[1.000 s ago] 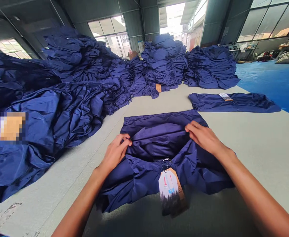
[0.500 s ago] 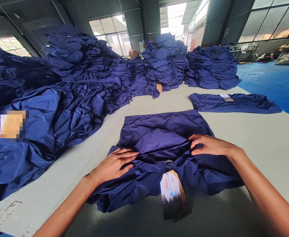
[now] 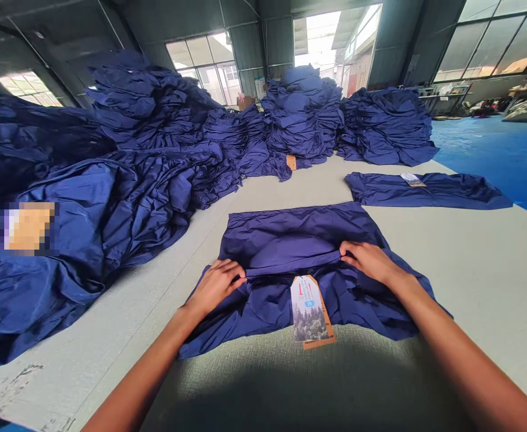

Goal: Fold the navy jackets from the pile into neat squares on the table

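A navy blue garment lies flat on the grey table in front of me, partly folded. My left hand pinches the left end of a straight fold across its middle. My right hand pinches the right end of the same fold. Both hands are closed on the fabric. A paper hang tag with a forest picture lies on the garment's near half, between my hands.
A big heap of navy garments fills the table's left side. Tall stacks of folded ones stand at the far end. One folded garment with a tag lies at the right. Blue floor lies beyond the table's right edge.
The bunched fabric has been pulled into a straight, tight fold. Both hands moved slightly towards me and closed on the fold's ends. The tag now lies flat on the garment.
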`<action>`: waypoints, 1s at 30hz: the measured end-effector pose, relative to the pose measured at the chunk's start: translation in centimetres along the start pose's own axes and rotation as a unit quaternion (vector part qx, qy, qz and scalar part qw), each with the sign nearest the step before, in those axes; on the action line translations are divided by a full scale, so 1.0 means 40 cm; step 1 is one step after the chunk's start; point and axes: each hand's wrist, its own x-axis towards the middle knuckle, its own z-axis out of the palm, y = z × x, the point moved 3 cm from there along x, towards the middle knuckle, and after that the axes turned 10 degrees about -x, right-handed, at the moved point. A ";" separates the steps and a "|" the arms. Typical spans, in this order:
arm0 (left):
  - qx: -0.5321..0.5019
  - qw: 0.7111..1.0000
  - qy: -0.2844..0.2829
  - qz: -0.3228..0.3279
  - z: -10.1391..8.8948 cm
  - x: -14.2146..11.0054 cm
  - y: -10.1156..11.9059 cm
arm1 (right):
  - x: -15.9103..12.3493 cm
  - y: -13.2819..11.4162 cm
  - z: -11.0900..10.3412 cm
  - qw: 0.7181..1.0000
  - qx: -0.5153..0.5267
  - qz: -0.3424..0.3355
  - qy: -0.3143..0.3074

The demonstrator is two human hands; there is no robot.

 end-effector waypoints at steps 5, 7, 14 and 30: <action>0.024 0.999 0.019 0.035 -0.019 -0.015 0.020 | -0.003 -0.024 -0.044 0.993 -0.044 -0.064 0.087; 0.062 0.996 0.021 0.056 -0.031 -0.024 0.034 | -0.005 -0.030 -0.068 0.989 -0.077 -0.071 0.109; 0.061 0.992 -0.081 0.070 -0.009 -0.045 0.036 | -0.029 -0.040 -0.054 0.991 -0.099 -0.082 -0.029; -0.017 0.999 -0.038 0.016 0.089 0.161 0.194 | 0.041 -0.159 0.083 0.997 -0.067 -0.034 -0.004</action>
